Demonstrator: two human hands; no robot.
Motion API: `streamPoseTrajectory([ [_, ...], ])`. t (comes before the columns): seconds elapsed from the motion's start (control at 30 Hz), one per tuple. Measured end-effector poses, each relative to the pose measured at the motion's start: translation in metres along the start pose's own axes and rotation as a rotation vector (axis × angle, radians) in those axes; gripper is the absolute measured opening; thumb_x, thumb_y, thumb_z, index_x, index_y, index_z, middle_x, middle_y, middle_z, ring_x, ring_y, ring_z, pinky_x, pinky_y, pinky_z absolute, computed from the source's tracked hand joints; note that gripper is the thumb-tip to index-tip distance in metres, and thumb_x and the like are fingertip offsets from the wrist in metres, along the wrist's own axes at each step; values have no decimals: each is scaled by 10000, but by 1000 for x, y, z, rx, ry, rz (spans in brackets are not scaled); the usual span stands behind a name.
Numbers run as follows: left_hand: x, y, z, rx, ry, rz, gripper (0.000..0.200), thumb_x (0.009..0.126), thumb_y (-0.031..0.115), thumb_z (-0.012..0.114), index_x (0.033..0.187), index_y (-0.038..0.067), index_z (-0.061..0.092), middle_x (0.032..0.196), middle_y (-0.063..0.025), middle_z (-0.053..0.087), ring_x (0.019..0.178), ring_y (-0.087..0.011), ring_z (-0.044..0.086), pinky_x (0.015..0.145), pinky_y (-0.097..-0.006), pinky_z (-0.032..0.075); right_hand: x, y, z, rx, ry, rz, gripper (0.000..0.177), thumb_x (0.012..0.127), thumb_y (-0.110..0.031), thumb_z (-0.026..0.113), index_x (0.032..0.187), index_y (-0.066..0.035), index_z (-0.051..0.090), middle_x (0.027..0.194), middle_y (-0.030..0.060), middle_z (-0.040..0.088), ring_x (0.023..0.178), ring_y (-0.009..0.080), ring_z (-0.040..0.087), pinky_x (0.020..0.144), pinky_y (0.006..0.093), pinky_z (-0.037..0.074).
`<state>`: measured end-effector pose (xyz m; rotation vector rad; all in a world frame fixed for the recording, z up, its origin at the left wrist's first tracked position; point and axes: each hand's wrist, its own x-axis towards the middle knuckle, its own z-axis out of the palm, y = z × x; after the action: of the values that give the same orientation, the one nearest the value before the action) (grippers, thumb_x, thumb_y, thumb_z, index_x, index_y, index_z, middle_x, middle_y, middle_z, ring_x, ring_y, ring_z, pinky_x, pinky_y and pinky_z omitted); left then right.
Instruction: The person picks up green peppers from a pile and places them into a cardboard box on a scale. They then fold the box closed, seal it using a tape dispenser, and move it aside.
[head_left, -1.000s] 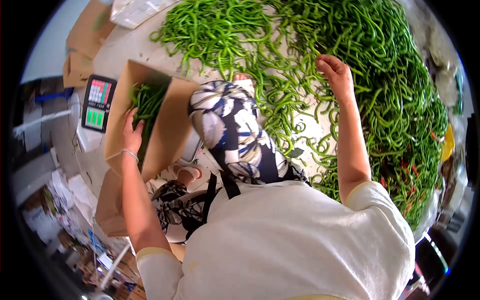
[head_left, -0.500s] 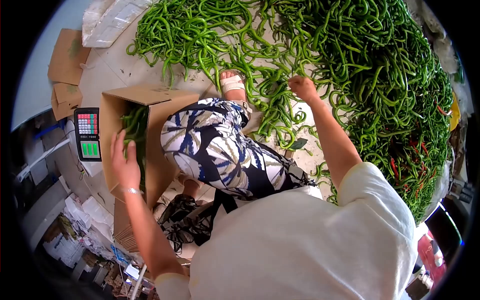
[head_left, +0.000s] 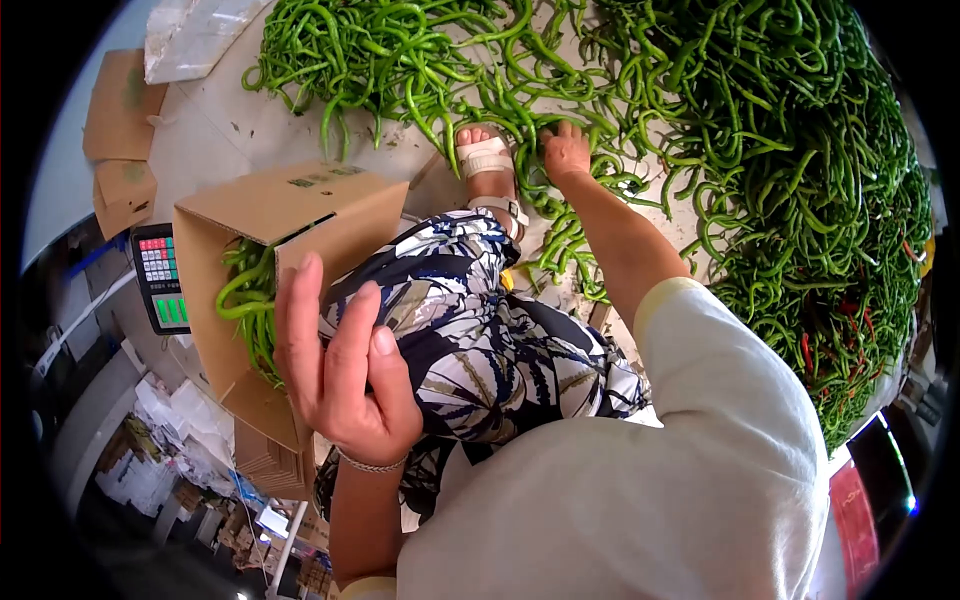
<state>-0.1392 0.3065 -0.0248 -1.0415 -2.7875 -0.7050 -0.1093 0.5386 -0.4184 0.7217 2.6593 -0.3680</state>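
My left hand (head_left: pixel 345 370) is raised in front of the cardboard box (head_left: pixel 345 215), fingers apart and nothing in them. Inside the box lie long green chili peppers (head_left: pixel 250 300), partly hidden by the flap and my hand. Reaching forward beside my sandalled foot (head_left: pixel 488 165), my right hand (head_left: pixel 567 152) rests at loose green peppers (head_left: pixel 515 115) on the floor. Its fingers are stretched out over them, and I see no pepper gripped.
A large heap of green peppers (head_left: pixel 780 150) covers the right side, with a few red ones (head_left: pixel 807 350) in it. Another pile (head_left: pixel 365 50) lies ahead. A scale with a lit display (head_left: pixel 165 280) stands left of the box. Flattened cardboard (head_left: pixel 123 105) lies farther left.
My left hand has drawn back from the box opening toward me. My right hand has moved left and forward, down onto the peppers near my foot.
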Motion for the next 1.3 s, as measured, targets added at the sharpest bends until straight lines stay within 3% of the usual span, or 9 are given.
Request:
streamPoseTrajectory([
  [0.67,36,30,-2,-367,73,79,223,826,56,626,1031,-27,657,1259,-232,546,1152,-309,546,935,-364,435,-81,48,-251,548,-326,-437,283,746,-237,745,969,-84,659,833,78,654,796,207,615,752,321,479],
  [0.77,83,50,32,-611,-159,167,548,778,217,725,1256,18,547,1434,-178,380,1324,-234,367,1082,-341,262,-107,32,-306,784,-238,-673,150,809,-66,685,945,-27,635,849,-2,639,795,85,586,705,239,474],
  [0.87,113,65,57,-709,-641,120,860,809,217,698,1494,126,186,1384,-136,454,1210,-222,482,1028,-385,395,-122,18,-349,1068,-149,-827,157,825,-4,653,981,-15,630,919,19,639,826,88,589,715,226,478],
  [0.93,119,61,71,-1114,-798,-67,648,834,152,648,1371,66,294,1178,-85,541,944,-155,567,844,-292,469,-121,16,-361,1452,-186,-862,151,835,-45,693,973,-17,640,906,32,654,771,78,610,675,195,495],
  [1.07,120,30,92,-1162,-733,-219,233,836,199,628,1000,32,635,796,-6,614,731,-122,585,760,-277,453,-103,26,-316,1768,-57,-726,638,894,-247,628,1419,-86,306,1137,98,617,916,179,633,713,285,534],
  [1.1,119,29,93,-1118,-602,-251,195,840,191,616,949,30,630,735,-4,568,676,-121,552,712,-274,442,-86,41,-281,1702,15,-534,270,869,-268,644,1022,-46,644,888,46,673,827,124,629,693,258,506],
  [1.17,123,25,83,-1523,-424,-473,371,880,63,579,1233,25,473,856,-39,577,668,-125,539,637,-231,482,-82,59,-200,1331,78,3,369,847,-318,656,1096,-45,641,953,86,690,859,195,654,764,327,526],
  [1.23,126,9,84,-1641,-156,-670,120,890,73,580,1003,33,571,697,-19,544,615,-136,526,610,-238,470,-90,105,-88,643,18,33,346,828,-267,669,1083,-34,663,897,106,705,777,180,654,752,313,516],
  [1.3,130,6,81,-1577,55,-773,75,898,89,585,831,59,573,651,-12,527,603,-140,526,593,-249,457,-122,125,-12,990,-294,256,259,793,-196,667,1023,-77,684,899,136,698,806,249,672,759,340,516],
])
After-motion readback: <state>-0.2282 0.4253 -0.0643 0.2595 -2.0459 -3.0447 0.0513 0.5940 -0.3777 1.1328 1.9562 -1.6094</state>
